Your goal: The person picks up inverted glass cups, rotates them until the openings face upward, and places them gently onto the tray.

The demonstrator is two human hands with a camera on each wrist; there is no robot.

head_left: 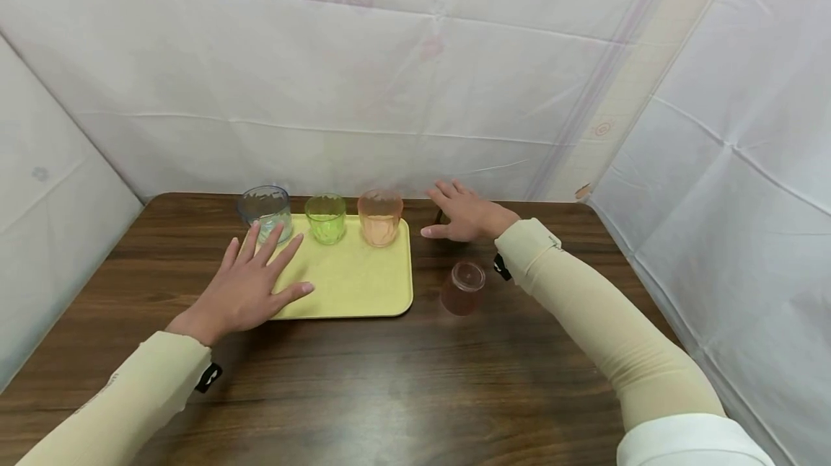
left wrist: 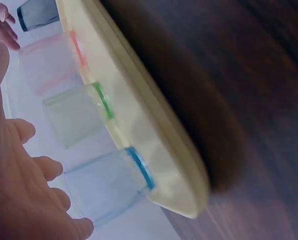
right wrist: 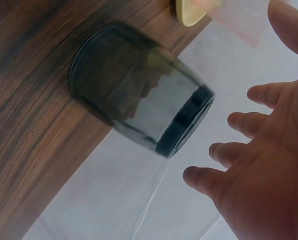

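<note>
A yellow tray (head_left: pixel 363 286) lies on the brown table and carries a blue cup (head_left: pixel 265 212), a green cup (head_left: pixel 326 218) and an orange-pink cup (head_left: pixel 379 216) in a row along its far edge. My left hand (head_left: pixel 256 278) lies open with spread fingers on the tray's left part, its fingertips just short of the blue cup (left wrist: pixel 109 185). My right hand (head_left: pixel 462 213) is open to the right of the tray, fingers spread beside a dark grey cup (right wrist: pixel 139 110) that stands upside down on the table. The hand (right wrist: pixel 268 165) does not touch the cup.
A reddish-brown cup (head_left: pixel 462 288) stands upside down on the table, right of the tray and near my right wrist. White sheets close the table in at the back and on both sides. The table's (head_left: pixel 415 394) front part is bare wood.
</note>
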